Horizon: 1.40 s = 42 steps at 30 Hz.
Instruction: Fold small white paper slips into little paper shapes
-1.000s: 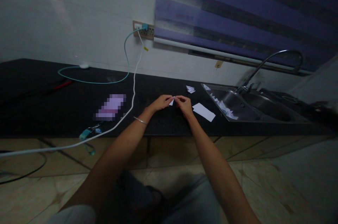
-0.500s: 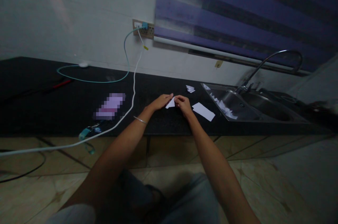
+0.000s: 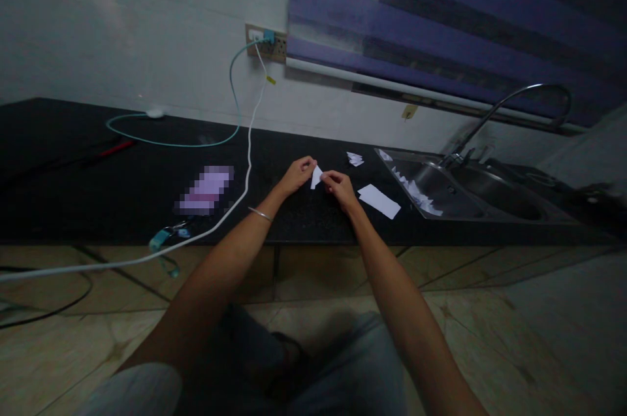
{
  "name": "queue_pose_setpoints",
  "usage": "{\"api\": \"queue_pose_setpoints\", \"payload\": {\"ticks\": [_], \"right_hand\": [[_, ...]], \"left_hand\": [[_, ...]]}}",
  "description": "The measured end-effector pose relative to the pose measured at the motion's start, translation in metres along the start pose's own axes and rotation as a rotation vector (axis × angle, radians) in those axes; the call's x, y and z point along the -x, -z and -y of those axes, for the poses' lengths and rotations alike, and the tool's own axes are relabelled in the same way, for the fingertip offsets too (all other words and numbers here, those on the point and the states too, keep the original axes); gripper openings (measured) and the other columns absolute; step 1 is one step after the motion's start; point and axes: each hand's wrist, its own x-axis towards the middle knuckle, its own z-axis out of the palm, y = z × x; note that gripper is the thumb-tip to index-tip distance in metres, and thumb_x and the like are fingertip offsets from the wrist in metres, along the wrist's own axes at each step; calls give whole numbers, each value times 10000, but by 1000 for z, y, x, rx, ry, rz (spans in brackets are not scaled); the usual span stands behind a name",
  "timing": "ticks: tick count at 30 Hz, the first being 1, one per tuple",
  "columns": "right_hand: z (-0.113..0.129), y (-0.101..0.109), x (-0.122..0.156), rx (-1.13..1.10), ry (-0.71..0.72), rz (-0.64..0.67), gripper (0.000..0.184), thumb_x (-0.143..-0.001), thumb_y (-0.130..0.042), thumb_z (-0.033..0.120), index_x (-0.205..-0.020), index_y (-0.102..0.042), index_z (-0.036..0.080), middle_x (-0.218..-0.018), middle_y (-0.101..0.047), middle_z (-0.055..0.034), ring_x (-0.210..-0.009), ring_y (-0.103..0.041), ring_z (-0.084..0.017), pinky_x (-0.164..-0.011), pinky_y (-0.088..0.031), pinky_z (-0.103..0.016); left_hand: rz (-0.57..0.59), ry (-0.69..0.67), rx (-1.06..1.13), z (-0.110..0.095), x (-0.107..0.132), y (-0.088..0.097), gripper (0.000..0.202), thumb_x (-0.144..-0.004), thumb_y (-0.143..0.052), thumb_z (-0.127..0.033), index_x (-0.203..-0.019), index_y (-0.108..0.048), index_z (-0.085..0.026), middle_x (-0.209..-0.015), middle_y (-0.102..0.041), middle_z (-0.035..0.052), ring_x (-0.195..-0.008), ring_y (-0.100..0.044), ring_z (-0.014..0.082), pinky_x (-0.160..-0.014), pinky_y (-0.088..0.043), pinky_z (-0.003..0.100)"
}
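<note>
Between my hands is a small folded piece of white paper [image 3: 316, 177], just over the black countertop [image 3: 294, 223]. My left hand [image 3: 297, 176] pinches its upper left end. My right hand [image 3: 339, 187] grips its right edge between thumb and fingertips. To the right of my right hand lie flat white paper strips [image 3: 379, 200], stacked slightly out of line. A small cluster of folded white paper pieces [image 3: 354, 159] rests behind them. More folded paper pieces [image 3: 416, 194] run in a row along the left rim of the sink.
A steel sink [image 3: 477, 210] with a curved faucet [image 3: 509, 99] occupies the right. A white cable [image 3: 249, 161] crosses the counter left of my hands, near a blurred pinkish item [image 3: 208, 191]. A teal cable [image 3: 196, 145] loops from the wall outlet [image 3: 274, 47]. A keyring with a teal strap [image 3: 159, 240] overhangs the front edge.
My hands have turned the folded paper more upright, and my left fingers have curled onto its top. The whole view has shifted slightly; the other papers stay in place.
</note>
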Motion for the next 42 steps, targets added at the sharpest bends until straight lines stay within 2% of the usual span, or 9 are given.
{"api": "queue_pose_setpoints", "payload": {"ticks": [6, 12, 14, 17, 21, 26, 30, 38, 42], "right_hand": [[2, -2, 1, 39, 51, -30, 348, -733, -712, 499, -755, -690, 152, -588, -563, 20, -529, -466, -104, -510, -355, -236], [2, -2, 3, -41, 29, -62, 444, -753, -691, 510, -1007, -731, 147, -696, -670, -22, -511, -543, -123, -477, -428, -254], [3, -2, 4, -59, 35, -59, 449, -738, -708, 490, -1035, -731, 155, -779, -706, -48, -603, -608, -150, -526, -483, -267], [6, -2, 5, -109, 27, -62, 408, -729, -706, 443, -1029, -728, 167, -881, -721, -68, -693, -648, -172, -566, -523, -277], [8, -2, 4, -178, -41, -103, 373, -738, -661, 393, -1050, -693, 191, -879, -700, -45, -677, -641, -155, -543, -526, -263], [8, -3, 2, -188, -101, -149, 418, -675, -692, 351, -1062, -625, 206, -804, -670, -4, -655, -626, -148, -531, -522, -254], [10, -4, 3, -137, -93, -133, 439, -641, -705, 331, -1050, -608, 204, -801, -675, -3, -663, -623, -153, -543, -523, -257], [9, -1, 3, -249, -107, -137, 411, -702, -686, 370, -1067, -601, 202, -796, -688, -6, -604, -603, -120, -516, -504, -232], [8, -1, 2, -226, -119, -109, 352, -677, -735, 403, -936, -647, 181, -714, -669, -3, -579, -587, -110, -522, -495, -221]], "left_hand": [[-2, 138, 146, -9, 1, 0, 335, -881, -578, -495, -833, -532, -167, -477, -445, -80, -383, -378, 59, -418, -275, 174], [153, 375, 356, -4, 1, 3, 493, -869, -478, -647, -869, -545, -159, -632, -628, 26, -480, -592, 110, -414, -337, 170], [162, 365, 369, -3, 1, 3, 432, -854, -528, -588, -897, -549, -160, -680, -646, 31, -525, -620, 117, -423, -350, 167], [106, 320, 290, -5, 2, 3, 268, -787, -629, -331, -980, -541, -169, -690, -636, -4, -541, -608, 105, -438, -363, 161], [67, 285, 195, -12, 5, 0, 309, -757, -593, -198, -1055, -517, -169, -690, -609, -32, -532, -571, 89, -434, -349, 160], [80, 270, 190, -12, 5, -1, 257, -782, -571, -198, -1028, -508, -159, -715, -597, -28, -527, -551, 83, -431, -343, 168], [133, 261, 134, -9, 5, -1, 178, -856, -548, -286, -948, -554, -134, -696, -588, -8, -523, -539, 83, -446, -344, 178], [276, 199, 51, -1, 5, -2, 309, -913, -489, -420, -785, -538, -143, -605, -526, -23, -482, -470, 81, -456, -326, 185], [300, 182, 21, 1, 6, -6, 384, -927, -464, -489, -775, -538, -144, -656, -532, -9, -533, -463, 83, -501, -361, 185]]}}
